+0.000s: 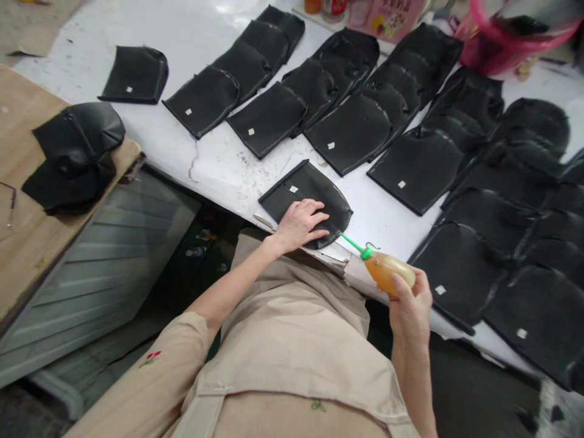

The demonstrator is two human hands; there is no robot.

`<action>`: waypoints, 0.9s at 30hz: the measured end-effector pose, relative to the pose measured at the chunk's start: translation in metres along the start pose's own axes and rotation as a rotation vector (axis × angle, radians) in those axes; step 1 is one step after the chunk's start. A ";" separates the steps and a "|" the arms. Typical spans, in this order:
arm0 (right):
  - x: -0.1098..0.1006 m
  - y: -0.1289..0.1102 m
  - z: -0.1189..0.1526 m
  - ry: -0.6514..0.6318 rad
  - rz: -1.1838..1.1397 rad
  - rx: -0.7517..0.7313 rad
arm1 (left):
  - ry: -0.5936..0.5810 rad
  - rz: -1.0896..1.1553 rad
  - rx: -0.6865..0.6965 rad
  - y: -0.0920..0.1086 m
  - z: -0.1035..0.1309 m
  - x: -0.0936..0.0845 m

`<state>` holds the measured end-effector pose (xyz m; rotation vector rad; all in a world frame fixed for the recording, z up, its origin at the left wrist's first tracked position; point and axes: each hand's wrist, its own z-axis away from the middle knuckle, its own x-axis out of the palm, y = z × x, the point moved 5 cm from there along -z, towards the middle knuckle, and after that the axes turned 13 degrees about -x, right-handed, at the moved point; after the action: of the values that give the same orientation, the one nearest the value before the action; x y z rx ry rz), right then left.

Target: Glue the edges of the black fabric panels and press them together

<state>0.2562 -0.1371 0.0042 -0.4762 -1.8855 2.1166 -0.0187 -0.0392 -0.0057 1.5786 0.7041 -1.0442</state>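
A black leather-like piece [314, 188] with one rounded end and a small white sticker lies at the front edge of the white table. My left hand [301, 225] rests flat on it, fingers spread. In my right hand [413, 298] is a squeeze bottle [387, 272] of amber liquid, gripped round its body. The bottle's thin green nozzle points left, its tip at the lower edge of the black piece, close to my left fingertips. Whether liquid is coming out is too small to see.
Rows of overlapping black pieces [349, 125] cover the table [219, 152] behind and to the right. A single piece [137, 74] lies at the back left. More black pieces [75, 155] sit on a wooden board [27, 121] at left. A pink basket [497, 45] stands at the back right.
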 end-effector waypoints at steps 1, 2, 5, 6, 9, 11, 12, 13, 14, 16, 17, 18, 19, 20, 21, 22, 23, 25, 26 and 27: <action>-0.004 -0.001 -0.002 0.023 -0.003 -0.019 | 0.027 -0.018 -0.033 0.006 -0.001 0.002; -0.008 -0.002 -0.003 0.043 0.001 -0.042 | 0.051 -0.034 -0.068 0.012 -0.002 0.005; -0.016 -0.007 -0.003 0.077 0.053 -0.114 | 0.089 -0.068 -0.171 0.027 -0.008 0.012; -0.018 -0.009 -0.003 0.085 0.073 -0.133 | 0.094 -0.070 -0.201 0.030 -0.010 0.013; -0.022 -0.013 0.001 0.102 0.097 -0.154 | 0.075 -0.044 -0.234 0.030 -0.012 0.012; -0.023 -0.012 0.003 0.111 0.096 -0.148 | 0.027 -0.005 -0.178 0.023 -0.010 0.009; -0.024 -0.011 0.004 0.112 0.096 -0.144 | -0.005 0.023 -0.132 0.019 -0.008 0.007; -0.024 -0.010 0.004 0.111 0.098 -0.140 | -0.036 0.057 -0.086 0.013 -0.005 0.005; -0.024 -0.008 0.005 0.109 0.100 -0.137 | -0.061 0.092 -0.045 0.009 -0.003 0.003; -0.022 -0.006 0.005 0.098 0.099 -0.137 | -0.080 0.136 0.004 0.002 0.001 0.001; -0.021 -0.005 0.004 0.090 0.094 -0.139 | -0.070 0.140 0.009 0.000 0.001 0.001; -0.019 -0.004 0.004 0.085 0.088 -0.143 | -0.049 0.134 0.003 0.001 0.001 0.003; -0.018 -0.004 0.003 0.082 0.085 -0.149 | -0.023 0.121 -0.011 0.002 0.000 0.005; -0.017 -0.004 0.003 0.080 0.086 -0.155 | 0.005 0.104 -0.031 0.005 -0.002 0.007; -0.016 -0.005 0.002 0.081 0.091 -0.161 | 0.029 0.087 -0.053 0.009 -0.004 0.009; -0.016 -0.005 0.002 0.084 0.100 -0.168 | 0.047 0.071 -0.078 0.014 -0.006 0.012; -0.016 -0.006 0.002 0.087 0.110 -0.175 | 0.060 0.055 -0.105 0.018 -0.009 0.014; -0.017 -0.008 0.002 0.088 0.128 -0.187 | 0.069 0.026 -0.156 0.024 -0.014 0.017; -0.017 -0.008 0.002 0.087 0.135 -0.193 | 0.069 0.017 -0.176 0.027 -0.016 0.017; -0.018 -0.009 0.003 0.086 0.144 -0.199 | 0.068 0.011 -0.191 0.028 -0.018 0.018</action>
<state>0.2712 -0.1463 0.0145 -0.7544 -2.0780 1.9663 0.0184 -0.0304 -0.0080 1.4560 0.8164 -0.8915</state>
